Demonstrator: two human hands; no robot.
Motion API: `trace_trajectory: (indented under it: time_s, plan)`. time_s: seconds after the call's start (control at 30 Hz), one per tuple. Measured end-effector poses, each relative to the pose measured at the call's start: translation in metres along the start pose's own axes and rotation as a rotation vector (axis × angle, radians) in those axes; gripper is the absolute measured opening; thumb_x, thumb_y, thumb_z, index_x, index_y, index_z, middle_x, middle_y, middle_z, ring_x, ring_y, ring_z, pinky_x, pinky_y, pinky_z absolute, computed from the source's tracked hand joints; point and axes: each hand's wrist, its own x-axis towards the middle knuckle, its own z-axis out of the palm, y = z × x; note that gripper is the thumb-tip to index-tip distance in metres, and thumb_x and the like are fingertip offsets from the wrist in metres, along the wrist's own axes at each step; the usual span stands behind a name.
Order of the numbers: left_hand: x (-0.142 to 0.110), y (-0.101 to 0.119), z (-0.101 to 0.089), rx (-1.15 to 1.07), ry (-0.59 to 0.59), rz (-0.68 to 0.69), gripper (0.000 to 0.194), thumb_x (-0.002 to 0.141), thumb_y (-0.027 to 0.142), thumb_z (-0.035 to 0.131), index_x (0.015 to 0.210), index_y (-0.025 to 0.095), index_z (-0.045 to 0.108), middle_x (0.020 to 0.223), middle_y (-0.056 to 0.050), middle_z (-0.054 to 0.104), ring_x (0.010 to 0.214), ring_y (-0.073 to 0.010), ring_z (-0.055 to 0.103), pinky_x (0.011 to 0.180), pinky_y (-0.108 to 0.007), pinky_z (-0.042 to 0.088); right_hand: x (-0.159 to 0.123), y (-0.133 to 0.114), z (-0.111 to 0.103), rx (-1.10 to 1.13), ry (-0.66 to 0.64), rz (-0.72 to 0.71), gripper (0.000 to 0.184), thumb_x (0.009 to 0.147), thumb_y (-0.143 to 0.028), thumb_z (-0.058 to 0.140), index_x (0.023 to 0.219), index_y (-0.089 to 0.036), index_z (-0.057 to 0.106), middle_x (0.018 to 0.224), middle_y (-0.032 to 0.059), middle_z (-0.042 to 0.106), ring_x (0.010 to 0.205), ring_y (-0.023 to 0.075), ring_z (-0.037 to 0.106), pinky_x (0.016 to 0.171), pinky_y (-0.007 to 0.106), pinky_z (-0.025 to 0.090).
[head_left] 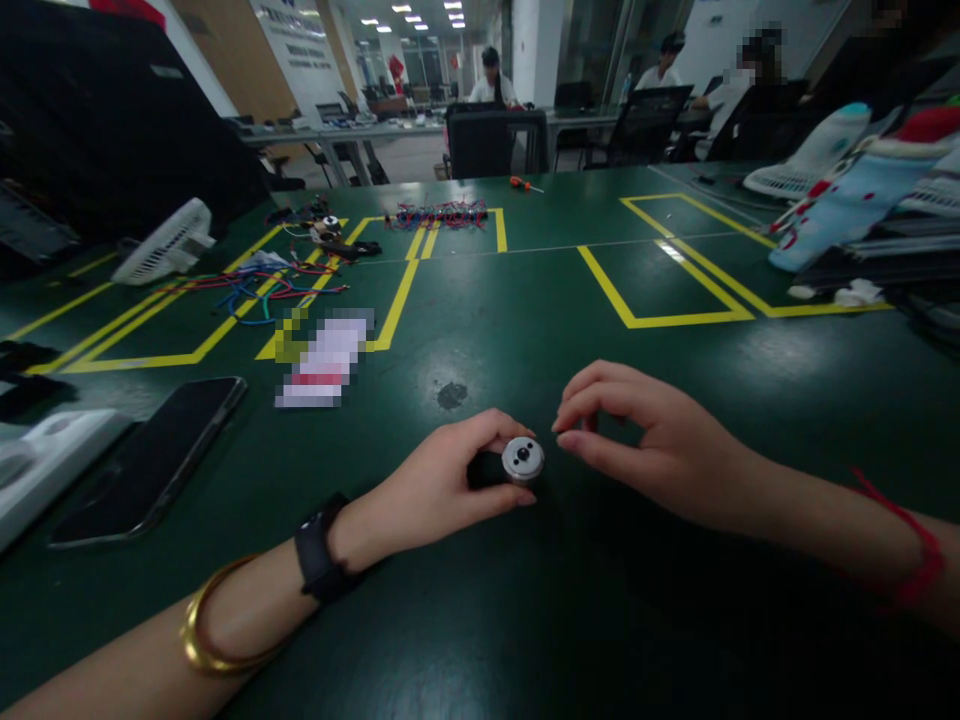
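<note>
Between the thumb and fingers of my left hand [457, 470] stands a small metal cylinder [523, 458], which looks like a little motor. Its round silver end faces up, with a dark centre and small dark holes. Just to the right of it, and apart from it, is my right hand [645, 425]. The thumb and fingertips of that hand come together in a pinch above the green table [450, 620]. Anything held there is too small or hidden to make out.
On the left lie a phone [157, 460], a white power strip [52, 470], coloured wires [262, 285] and a white fan [166, 243]. A wire bundle [439, 214] and an orange screwdriver [525, 185] lie farther back. A blue plush-like item [840, 205] is at right. People sit beyond.
</note>
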Motion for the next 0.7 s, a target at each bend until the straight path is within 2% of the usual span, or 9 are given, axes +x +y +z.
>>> trace_trajectory:
  time_s: [0.07,0.13,0.3,0.7]
  plan:
    - [0.0,0.0,0.0,-0.001,0.001,-0.003,0.035,0.08,0.02,0.073,0.11,0.02,0.055,0.106,-0.001,0.063,0.095,-0.0163,0.06,0.083,-0.027,0.047,-0.011,0.011,-0.001,-0.026,-0.141,0.05,0.006,0.087,-0.022,0.061,0.09,-0.019,0.065,0.098,0.0035,0.059,0.089,0.0149,0.057,0.08,0.029,0.047]
    - [0.0,0.0,0.0,-0.002,0.0,-0.004,0.035,0.08,0.021,0.073,0.111,0.02,0.055,0.107,-0.002,0.063,0.096,-0.0171,0.06,0.084,-0.028,0.048,-0.02,0.022,0.002,-0.066,-0.203,0.066,0.009,0.088,-0.024,0.06,0.093,-0.02,0.066,0.103,0.0047,0.058,0.096,0.0166,0.056,0.085,0.031,0.046]
    - [0.001,-0.002,0.0,-0.003,0.007,0.0,0.035,0.08,0.022,0.073,0.111,0.02,0.056,0.11,-0.003,0.063,0.099,-0.0177,0.06,0.086,-0.029,0.048,-0.029,0.035,0.01,-0.095,-0.2,0.061,0.013,0.089,-0.028,0.058,0.098,-0.021,0.066,0.108,0.0058,0.056,0.102,0.0187,0.054,0.089,0.034,0.045]
    - [0.0,-0.003,0.0,-0.011,-0.002,-0.02,0.036,0.081,0.023,0.073,0.111,0.022,0.055,0.111,-0.001,0.062,0.1,-0.0154,0.06,0.088,-0.026,0.047,-0.032,0.032,0.006,-0.019,-0.19,0.059,0.016,0.088,-0.029,0.061,0.102,-0.023,0.066,0.11,0.0053,0.058,0.104,0.0188,0.055,0.09,0.034,0.044]
